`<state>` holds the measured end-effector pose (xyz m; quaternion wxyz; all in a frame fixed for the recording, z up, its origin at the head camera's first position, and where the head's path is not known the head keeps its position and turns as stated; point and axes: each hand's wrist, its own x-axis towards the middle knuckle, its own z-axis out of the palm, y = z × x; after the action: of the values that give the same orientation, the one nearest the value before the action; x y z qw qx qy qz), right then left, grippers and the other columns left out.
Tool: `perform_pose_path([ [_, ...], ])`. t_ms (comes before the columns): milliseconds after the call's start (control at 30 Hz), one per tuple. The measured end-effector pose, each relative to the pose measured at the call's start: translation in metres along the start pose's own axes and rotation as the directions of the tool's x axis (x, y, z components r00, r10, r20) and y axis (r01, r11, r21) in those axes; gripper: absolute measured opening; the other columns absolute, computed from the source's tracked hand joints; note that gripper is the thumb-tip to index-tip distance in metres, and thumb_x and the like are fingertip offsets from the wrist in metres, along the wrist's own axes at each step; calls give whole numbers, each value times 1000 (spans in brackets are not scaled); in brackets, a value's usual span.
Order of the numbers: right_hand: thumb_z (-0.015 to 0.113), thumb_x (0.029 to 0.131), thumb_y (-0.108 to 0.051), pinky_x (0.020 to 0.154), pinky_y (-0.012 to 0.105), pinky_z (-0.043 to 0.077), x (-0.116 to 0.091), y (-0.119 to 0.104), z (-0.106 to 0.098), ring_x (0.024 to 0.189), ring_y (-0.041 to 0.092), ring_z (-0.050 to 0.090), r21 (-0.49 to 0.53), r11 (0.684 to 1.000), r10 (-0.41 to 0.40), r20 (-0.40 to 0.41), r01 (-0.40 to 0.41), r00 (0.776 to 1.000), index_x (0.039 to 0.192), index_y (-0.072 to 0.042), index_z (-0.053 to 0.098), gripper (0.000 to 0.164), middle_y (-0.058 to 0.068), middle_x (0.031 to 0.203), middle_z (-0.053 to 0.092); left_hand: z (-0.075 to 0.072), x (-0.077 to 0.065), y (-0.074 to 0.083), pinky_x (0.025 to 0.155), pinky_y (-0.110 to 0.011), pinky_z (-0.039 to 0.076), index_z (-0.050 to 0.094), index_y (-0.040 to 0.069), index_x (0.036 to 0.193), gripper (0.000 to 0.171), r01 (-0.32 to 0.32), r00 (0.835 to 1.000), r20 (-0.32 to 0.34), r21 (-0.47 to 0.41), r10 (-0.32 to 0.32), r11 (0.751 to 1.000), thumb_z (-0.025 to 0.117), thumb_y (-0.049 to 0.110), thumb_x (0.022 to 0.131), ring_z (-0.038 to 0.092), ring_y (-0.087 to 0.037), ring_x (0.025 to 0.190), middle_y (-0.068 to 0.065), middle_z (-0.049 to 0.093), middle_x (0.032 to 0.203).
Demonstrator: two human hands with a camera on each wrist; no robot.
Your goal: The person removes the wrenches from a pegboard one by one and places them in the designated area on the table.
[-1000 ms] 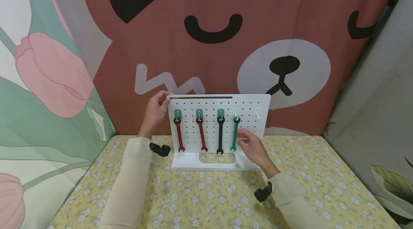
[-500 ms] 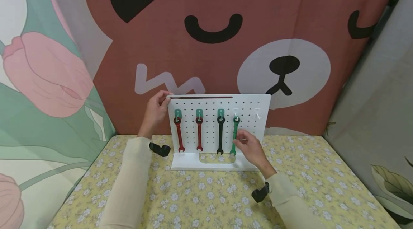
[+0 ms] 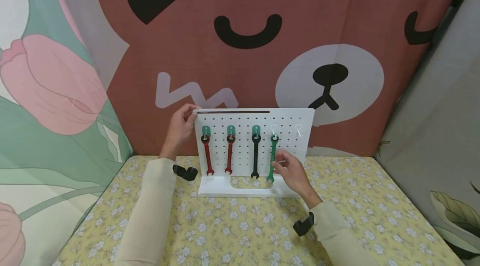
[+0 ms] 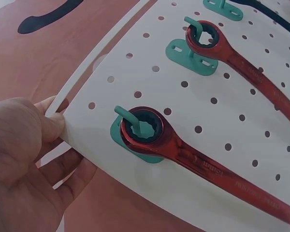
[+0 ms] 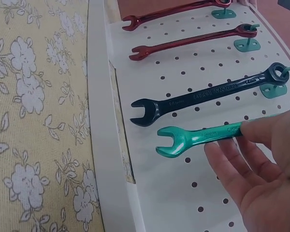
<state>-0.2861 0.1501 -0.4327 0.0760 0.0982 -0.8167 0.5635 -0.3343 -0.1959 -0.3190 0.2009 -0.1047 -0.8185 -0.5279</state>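
While hands (image 3: 180, 126) (image 3: 294, 171) pinch it and pegboard (image 3: 243, 149), the green wrench (image 5: 208, 135) hangs near-vertical, fork (image 5: 181, 141) down.

A yellow tablecloth (image 3: 225, 232) printed with white flowers covers the table. Behind it hangs a reddish-brown backdrop (image 3: 255, 74) with a bear's face: curved black closed eyes, a pale muzzle (image 3: 358, 86), a black nose (image 3: 331, 75). To the left, a curtain shows pink tulips (image 3: 63, 86) and green leaves; the grey curtain (image 3: 423, 120) at right bears what seems a dim leaf print (image 3: 455, 212).
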Motion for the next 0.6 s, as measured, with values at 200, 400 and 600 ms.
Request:
perform_pose_path([
  [200, 64, 102, -4, 79, 37, 59, -3, -2, -4, 101, 32, 67, -18, 1000, -19, -1, 19, 1000, 126, -1, 63, 24, 15, 112, 64, 1, -1, 0, 84, -39, 49, 61, 5, 128, 23, 6, 1000, -2, 1, -6, 1000, 48, 13, 111, 61, -29, 102, -15, 66, 124],
  [400, 62, 103, -3, 80, 42, 59, -5, -3, -8, 101, 33, 67, -29, 998, -52, 0, 52, 999, 130, -1, 61, 27, 16, 113, 63, 2, 0, 2, 85, -39, 49, 61, 5, 129, 23, 3, 1000, -7, -12, -3, 1000, 48, 13, 111, 62, -29, 102, -16, 66, 124],
  [600, 63, 102, -3, 77, 41, 60, -9, -6, -10, 98, 32, 67, -27, 998, -61, 25, 62, 998, 130, 0, 60, 28, 16, 112, 62, 1, -1, 2, 85, -39, 50, 61, 6, 129, 23, 7, 1000, -6, -13, -8, 1000, 49, 12, 111, 62, -29, 102, -16, 66, 123],
])
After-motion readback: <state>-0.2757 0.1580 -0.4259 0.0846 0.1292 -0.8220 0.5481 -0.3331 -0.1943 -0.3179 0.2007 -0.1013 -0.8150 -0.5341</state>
